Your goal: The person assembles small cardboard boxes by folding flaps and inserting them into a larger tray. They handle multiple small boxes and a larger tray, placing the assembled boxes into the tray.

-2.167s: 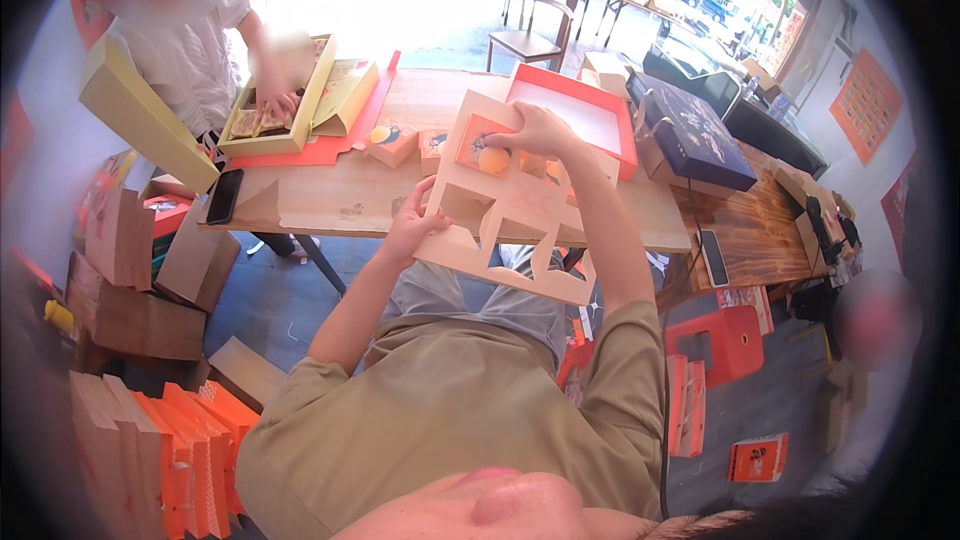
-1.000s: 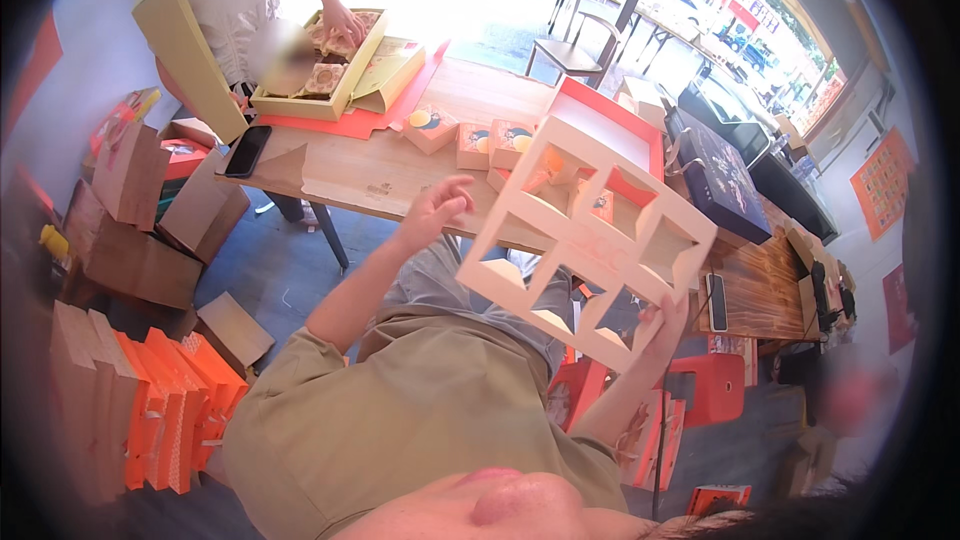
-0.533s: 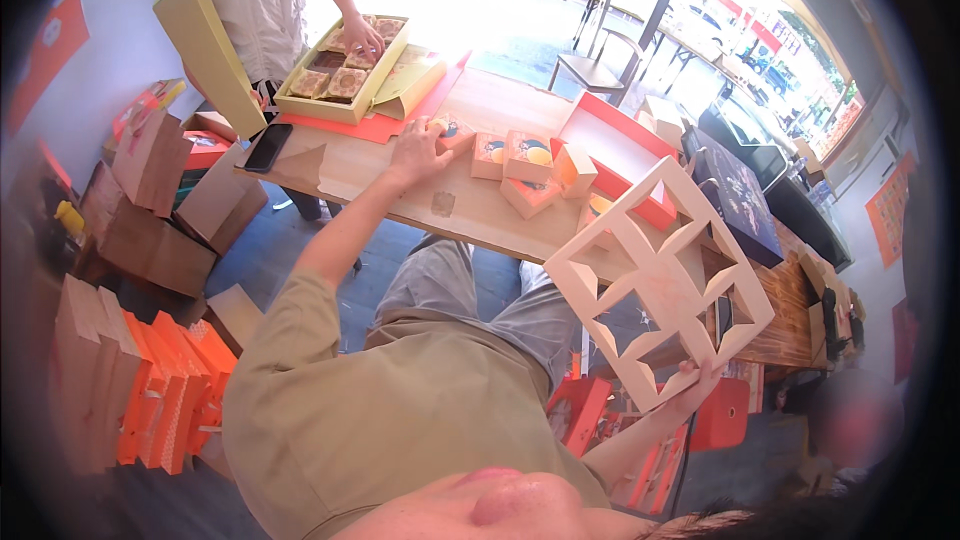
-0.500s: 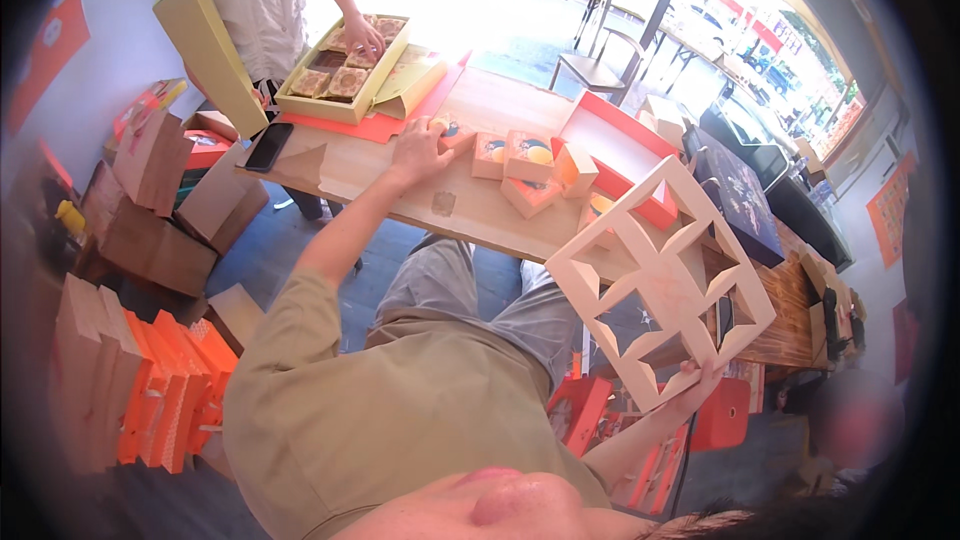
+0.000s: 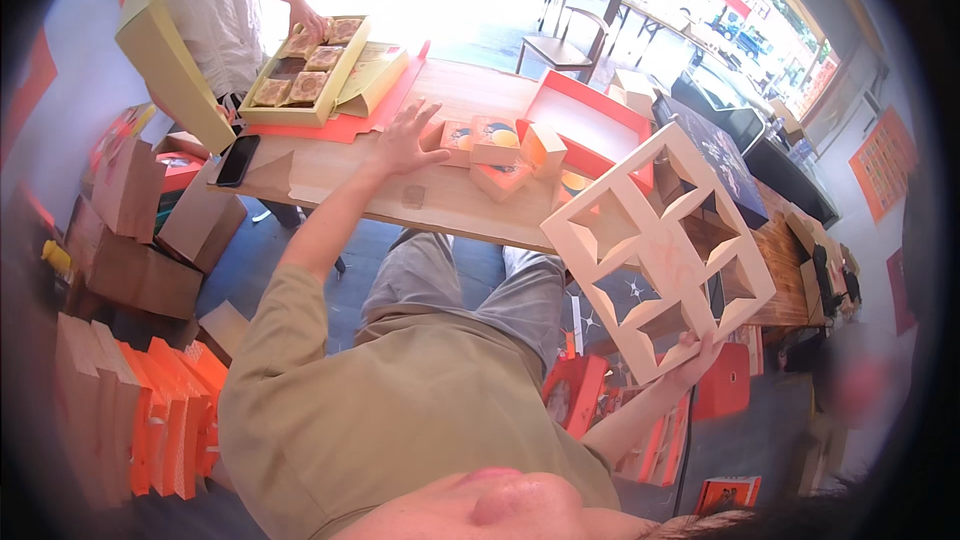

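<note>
Hands: two of the person's own; the left hand (image 5: 405,140) is up at centre-left of the frame, the right hand (image 5: 693,355) at lower right.
Left hand: released, fingers spread wide, palm flat on the wooden table (image 5: 340,165), touching nothing else.
Right hand: grasping the lower corner of the cardboard divider (image 5: 660,250), fingers curled round its edge.
Cardboard divider: one, pale cream, a square grid with four open cells, tilted like a diamond and held in the air off the table's near edge, at centre-right of the frame.
Small boxes: about four small orange boxes (image 5: 497,140) in a loose cluster on the table, just right of the left hand's fingertips, near but not touched; they lie between that hand and the divider.
Red tray: one shallow red tray (image 5: 590,110) behind the cluster, its right end hidden by the divider's top corner.
Pastry box: one yellow box (image 5: 300,75) at upper left, lid standing open, holding several brown square pastries; another person's hand (image 5: 310,20) rests at its far end.
Phone: one dark phone (image 5: 238,160) on the table's left end, well apart from the left hand.
Dark box: one dark blue box (image 5: 725,155) at upper right, partly covered by the divider.
Floor at left: a row of orange flat packs (image 5: 170,410) and brown cartons (image 5: 140,270).
</note>
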Demonstrator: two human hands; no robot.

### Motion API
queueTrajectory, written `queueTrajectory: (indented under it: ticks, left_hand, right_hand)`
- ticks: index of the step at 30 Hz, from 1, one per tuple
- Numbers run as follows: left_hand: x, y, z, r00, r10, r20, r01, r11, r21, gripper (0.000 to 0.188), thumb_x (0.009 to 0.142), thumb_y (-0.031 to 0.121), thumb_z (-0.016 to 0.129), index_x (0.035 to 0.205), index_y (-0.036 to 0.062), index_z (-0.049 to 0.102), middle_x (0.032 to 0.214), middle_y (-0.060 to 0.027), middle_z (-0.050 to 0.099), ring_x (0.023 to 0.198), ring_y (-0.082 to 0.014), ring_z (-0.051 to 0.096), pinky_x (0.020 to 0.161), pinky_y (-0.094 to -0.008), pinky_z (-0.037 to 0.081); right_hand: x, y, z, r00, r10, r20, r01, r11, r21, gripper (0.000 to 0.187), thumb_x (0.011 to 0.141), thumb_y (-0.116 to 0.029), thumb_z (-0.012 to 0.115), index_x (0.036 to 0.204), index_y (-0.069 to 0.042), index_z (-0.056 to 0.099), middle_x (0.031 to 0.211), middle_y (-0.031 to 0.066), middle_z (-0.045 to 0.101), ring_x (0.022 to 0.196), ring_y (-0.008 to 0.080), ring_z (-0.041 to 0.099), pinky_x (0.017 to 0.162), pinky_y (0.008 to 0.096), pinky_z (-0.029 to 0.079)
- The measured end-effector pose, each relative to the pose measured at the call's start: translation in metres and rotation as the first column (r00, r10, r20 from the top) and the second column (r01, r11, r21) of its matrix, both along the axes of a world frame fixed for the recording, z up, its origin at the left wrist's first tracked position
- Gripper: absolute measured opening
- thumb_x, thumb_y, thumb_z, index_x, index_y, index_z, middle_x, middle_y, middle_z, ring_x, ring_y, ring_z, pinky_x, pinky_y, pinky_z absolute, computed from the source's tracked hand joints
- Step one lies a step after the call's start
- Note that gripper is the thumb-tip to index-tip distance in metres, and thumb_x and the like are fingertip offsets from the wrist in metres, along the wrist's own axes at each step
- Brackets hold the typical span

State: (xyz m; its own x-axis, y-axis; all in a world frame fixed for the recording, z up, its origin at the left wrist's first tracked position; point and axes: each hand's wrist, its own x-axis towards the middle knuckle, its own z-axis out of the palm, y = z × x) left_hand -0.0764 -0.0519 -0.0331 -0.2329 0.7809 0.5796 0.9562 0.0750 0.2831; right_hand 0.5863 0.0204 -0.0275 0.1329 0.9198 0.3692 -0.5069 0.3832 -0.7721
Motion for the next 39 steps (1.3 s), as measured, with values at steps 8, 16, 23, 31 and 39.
queueTrajectory:
  ticks: [8, 16, 23, 31, 39]
  left_hand:
    - [0.033, 0.016, 0.039, 0.997, -0.038, -0.061, 0.017, 0.951, -0.310, 0.113, 0.077, 0.078, 0.074, 0.168, 0.0258, 0.029, 0.168, -0.0254, 0.033, 0.153, -0.0466, 0.035, 0.120, -0.0582, 0.038]
    - [0.080, 0.027, 0.029, 0.962, -0.162, -0.220, 0.094, 0.953, -0.289, 0.107, 0.079, 0.079, 0.072, 0.167, 0.0328, 0.031, 0.163, -0.0300, 0.038, 0.146, -0.0515, 0.045, 0.118, -0.0603, 0.039]
    - [0.138, 0.056, 0.025, 0.961, -0.225, -0.160, 0.181, 0.951, -0.252, 0.101, 0.083, 0.078, 0.069, 0.166, 0.0326, 0.033, 0.151, -0.0303, 0.050, 0.139, -0.0497, 0.051, 0.115, -0.0602, 0.041]
    - [0.209, 0.089, 0.025, 0.964, -0.217, -0.157, 0.160, 0.937, -0.310, 0.101, 0.087, 0.070, 0.068, 0.169, 0.0307, 0.025, 0.138, -0.0291, 0.059, 0.132, -0.0503, 0.056, 0.103, -0.0594, 0.050]
    - [0.268, 0.124, 0.015, 0.956, -0.239, -0.168, 0.193, 0.949, -0.251, 0.099, 0.088, 0.055, 0.072, 0.168, 0.0232, 0.022, 0.124, -0.0284, 0.065, 0.116, -0.0480, 0.065, 0.093, -0.0582, 0.054]
  right_hand:
    - [0.019, -0.001, 0.007, 0.986, -0.158, 0.046, 0.152, 0.983, 0.105, 0.042, 0.107, -0.017, 0.060, 0.144, -0.002, 0.045, 0.096, 0.0070, 0.060, 0.070, 0.0105, 0.053, 0.063, 0.0267, 0.045]
    - [-0.001, -0.013, 0.022, 0.960, -0.277, 0.044, 0.272, 0.956, 0.108, 0.042, 0.106, -0.016, 0.058, 0.144, -0.004, 0.045, 0.088, 0.0045, 0.054, 0.070, 0.0109, 0.052, 0.064, 0.0260, 0.045]
    - [-0.015, -0.023, 0.035, 0.927, -0.373, -0.036, 0.374, 0.916, 0.148, 0.050, 0.104, -0.012, 0.057, 0.150, -0.003, 0.041, 0.085, 0.0055, 0.056, 0.067, 0.0109, 0.051, 0.061, 0.0257, 0.044]
    - [-0.020, -0.033, 0.048, 0.889, -0.447, -0.098, 0.457, 0.877, 0.148, 0.059, 0.103, -0.014, 0.058, 0.156, -0.003, 0.034, 0.085, 0.0059, 0.055, 0.066, 0.0104, 0.048, 0.058, 0.0244, 0.043]
    - [-0.028, -0.037, 0.056, 0.873, -0.475, -0.116, 0.487, 0.866, 0.118, 0.057, 0.104, -0.016, 0.054, 0.156, -0.003, 0.034, 0.081, 0.0049, 0.053, 0.065, 0.0109, 0.047, 0.061, 0.0252, 0.041]
